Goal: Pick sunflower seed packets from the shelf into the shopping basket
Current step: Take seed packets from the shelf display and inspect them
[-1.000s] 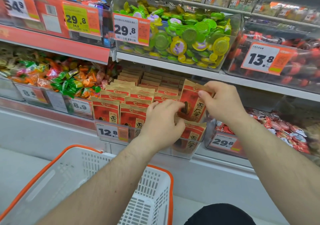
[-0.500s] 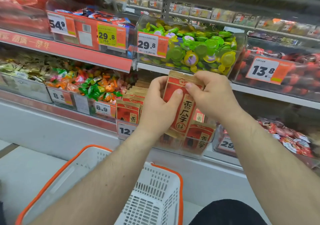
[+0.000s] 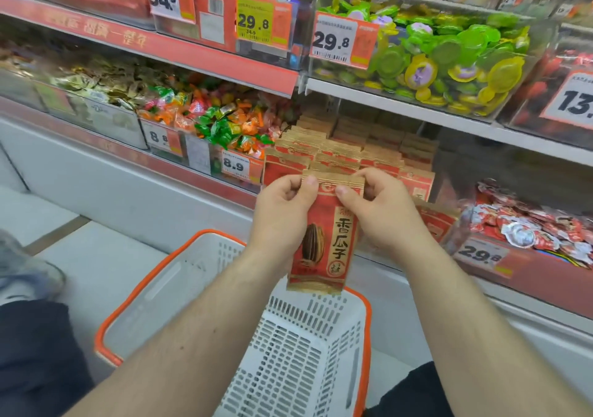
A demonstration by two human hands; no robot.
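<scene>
there is a single view, from a camera worn on the person's head. it looks forward and down, wide-angled, so straight shelf edges bow toward the frame's borders. it stands close to the shelf (image 3: 401, 102), whose bins fill the upper half. both forearms enter from the bottom edge and meet near the centre, close to the lens. the basket (image 3: 134, 294) lies below them, seen from above, partly cut by the lower edge. there is no second view to overlap with.

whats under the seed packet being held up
The white shopping basket with its orange rim sits below the sunflower seed packet. Its visible interior looks empty; the forearms cover part of it.
</scene>
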